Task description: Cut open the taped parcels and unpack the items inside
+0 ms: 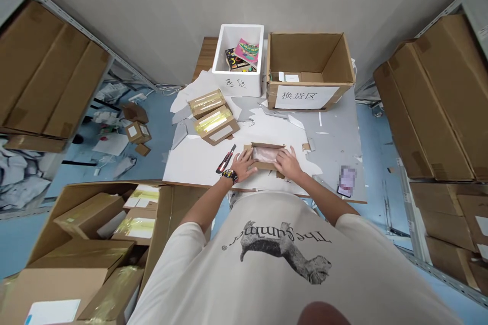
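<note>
My left hand (243,165) and my right hand (287,162) hold the two sides of a small opened cardboard box (265,148), fingers over its edges. A pale pink item in clear plastic (264,155) lies inside the box. A red and black utility knife (225,158) lies just left of my left hand, on a white sheet (198,160) covering the table. Two taped cardboard parcels (214,124) sit beyond the knife, on the same sheet.
A white foam box (238,81) holds colourful books, and a cardboard carton (305,96) with a white label stands beside it. A blurred phone (346,181) lies at the table's right. An open carton of parcels (91,223) sits lower left, and shelves of flattened cardboard flank both sides.
</note>
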`<state>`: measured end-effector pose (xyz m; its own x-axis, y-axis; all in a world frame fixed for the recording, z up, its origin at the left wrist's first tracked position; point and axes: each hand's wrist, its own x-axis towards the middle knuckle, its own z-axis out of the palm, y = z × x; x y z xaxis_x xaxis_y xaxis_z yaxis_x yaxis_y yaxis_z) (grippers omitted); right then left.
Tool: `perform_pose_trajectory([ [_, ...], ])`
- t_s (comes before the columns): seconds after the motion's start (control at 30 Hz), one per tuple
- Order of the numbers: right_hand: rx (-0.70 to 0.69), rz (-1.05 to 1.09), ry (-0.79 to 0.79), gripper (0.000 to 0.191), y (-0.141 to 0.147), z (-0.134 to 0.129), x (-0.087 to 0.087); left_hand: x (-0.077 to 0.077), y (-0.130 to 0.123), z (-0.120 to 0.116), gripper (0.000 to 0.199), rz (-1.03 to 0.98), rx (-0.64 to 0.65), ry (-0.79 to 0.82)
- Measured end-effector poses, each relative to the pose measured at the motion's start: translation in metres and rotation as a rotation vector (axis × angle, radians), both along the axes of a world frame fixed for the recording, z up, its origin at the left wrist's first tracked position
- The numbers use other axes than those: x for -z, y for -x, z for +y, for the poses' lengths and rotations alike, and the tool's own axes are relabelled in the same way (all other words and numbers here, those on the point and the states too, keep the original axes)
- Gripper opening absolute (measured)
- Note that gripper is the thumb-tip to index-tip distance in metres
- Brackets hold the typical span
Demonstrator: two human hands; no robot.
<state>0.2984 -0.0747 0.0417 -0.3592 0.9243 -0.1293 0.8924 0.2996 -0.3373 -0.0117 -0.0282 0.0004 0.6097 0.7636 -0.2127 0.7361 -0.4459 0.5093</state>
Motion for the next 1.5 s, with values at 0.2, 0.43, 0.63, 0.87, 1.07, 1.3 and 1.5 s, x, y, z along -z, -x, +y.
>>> perform_pose_trajectory([
  [0.2,0.06,-0.128,0.13,0.032,-0.004,-0.002,-0.003,0.026,-0.006,0.018,0.046,-0.067,-0.028,0.066],
  [0.43,0.064,-0.055,0.365,0.036,0.058,0.061,0.013,0.042,-0.02,0.008,0.026,-0.138,-0.073,-0.027],
  [0.63,0.075,-0.157,0.489,0.069,0.071,0.103,0.037,0.047,-0.031,0.002,0.022,-0.151,-0.09,-0.034],
  [0.87,0.047,-0.247,0.573,0.077,0.076,0.111,0.044,0.046,-0.04,-0.004,0.028,-0.181,-0.142,-0.009],
  [1.07,0.078,-0.229,0.568,0.08,0.076,0.102,0.042,0.05,-0.038,-0.007,0.032,-0.218,-0.144,-0.012],
  [1.3,0.114,-0.126,0.394,0.033,0.07,0.098,0.032,0.048,-0.036,-0.006,0.03,-0.212,-0.143,-0.046],
  [1.5,0.216,0.126,0.139,0.051,0.045,0.082,0.008,0.044,-0.03,-0.006,0.023,-0.181,-0.179,-0.052],
])
